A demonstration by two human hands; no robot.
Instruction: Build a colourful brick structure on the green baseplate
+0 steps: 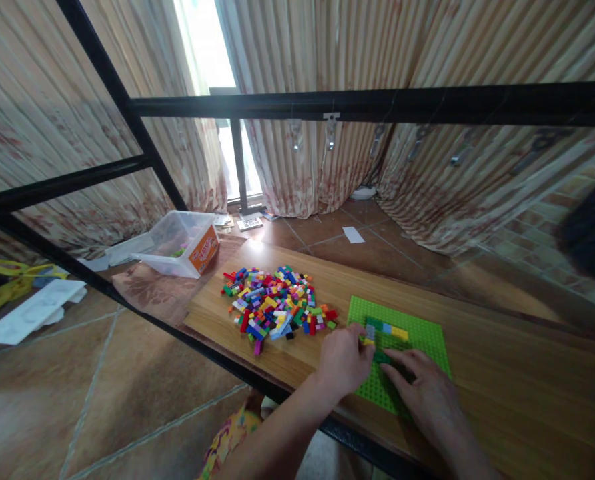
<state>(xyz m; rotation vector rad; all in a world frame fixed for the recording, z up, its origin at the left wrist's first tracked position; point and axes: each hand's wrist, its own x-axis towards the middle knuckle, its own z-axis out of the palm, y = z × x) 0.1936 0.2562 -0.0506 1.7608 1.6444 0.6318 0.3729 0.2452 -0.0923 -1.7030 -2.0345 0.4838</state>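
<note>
A bright green building-block baseplate (430, 340) lies on the wooden board. A row of toy bricks (387, 329) in green, light blue and yellow is fixed on it, with a grey brick (370, 331) at the row's left end. My right hand (425, 387) pinches a dark green toy brick (380, 357) between thumb and fingers, low over the plate. My left hand (345, 360) is closed at the plate's left side, its fingertips by the grey brick and a yellow brick (366, 341). Whatever its fingers grip is hidden.
A heap of mixed toy bricks (275, 303) spreads over the wooden board (502, 360) left of the plate. Behind it stands a clear plastic bin (177, 243) with an orange label. A black metal rail (367, 107) crosses beyond the board, before curtains (302, 53).
</note>
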